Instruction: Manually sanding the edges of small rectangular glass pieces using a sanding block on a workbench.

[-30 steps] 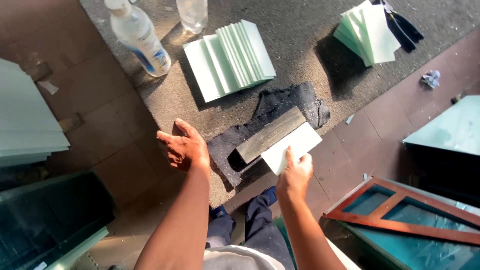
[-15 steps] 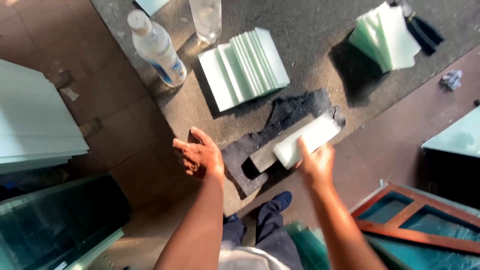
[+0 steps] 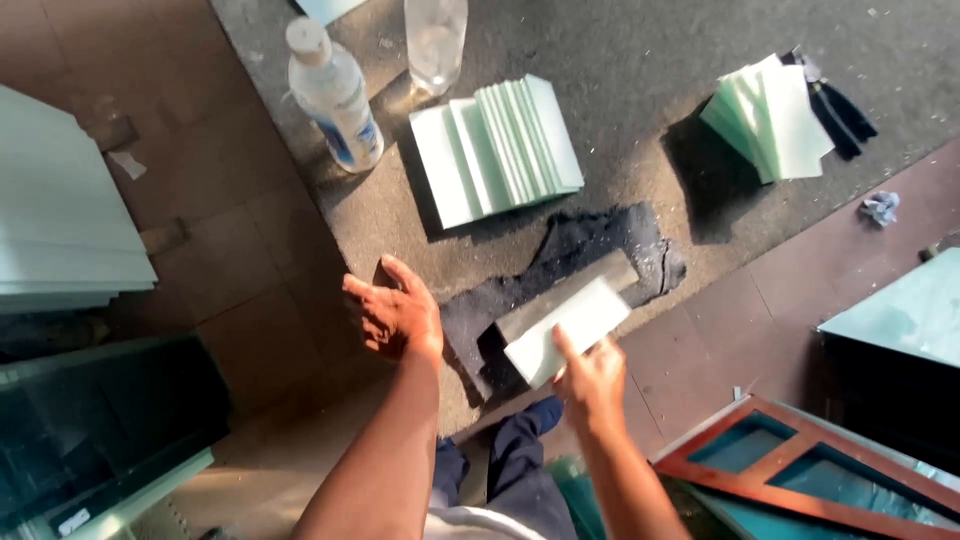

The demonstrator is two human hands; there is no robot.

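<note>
The right hand (image 3: 592, 382) gripped a pale glass piece (image 3: 566, 331), pressing it flat on a grey block (image 3: 560, 298) that lay on a dark wet patch (image 3: 570, 250). The left hand (image 3: 398, 315) hovered spread open, empty, beside it.

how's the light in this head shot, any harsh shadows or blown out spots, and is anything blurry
Head view: hard, low sunlight from the right throws long dark shadows left of the right stack of glass pieces and the plastic bottle; the glass piece in the right hand looks nearly washed out; the left hand is sharp; lower left corner is dim.
</note>
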